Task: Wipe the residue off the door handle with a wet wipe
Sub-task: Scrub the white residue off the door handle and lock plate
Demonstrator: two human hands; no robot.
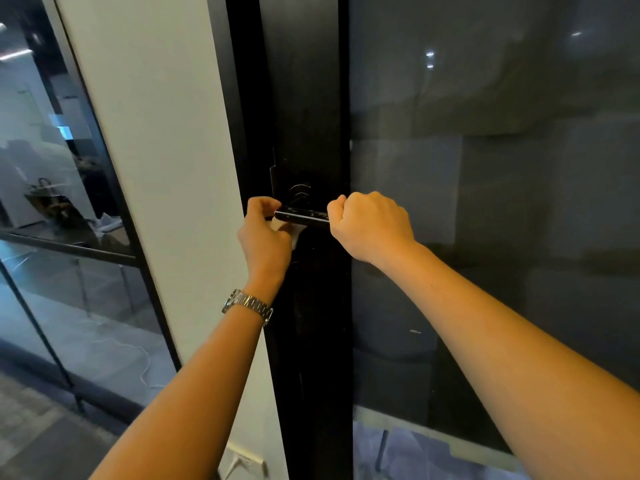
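I'm gripping the door handle (304, 216) on the black door frame (304, 98), my right hand (370, 226) fisted around its free end, my left hand (265, 230) pinching the wet wipe (294, 235) beneath. I'm risking smearing specks, or depressing the lever.

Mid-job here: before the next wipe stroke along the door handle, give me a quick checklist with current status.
1. Wet wipe in the left hand: ok, white wipe bunched at its fingers.
2. Wipe touching the door handle: ok, pressed at its left end from below.
3. Right hand steadying the handle: ok, fist closed over its right end.
4. Residue left: not ok, pale specks show on the handle's middle.
5. Wipe wet enough: cannot tell.
6. Wristwatch clear of the door frame: ok.
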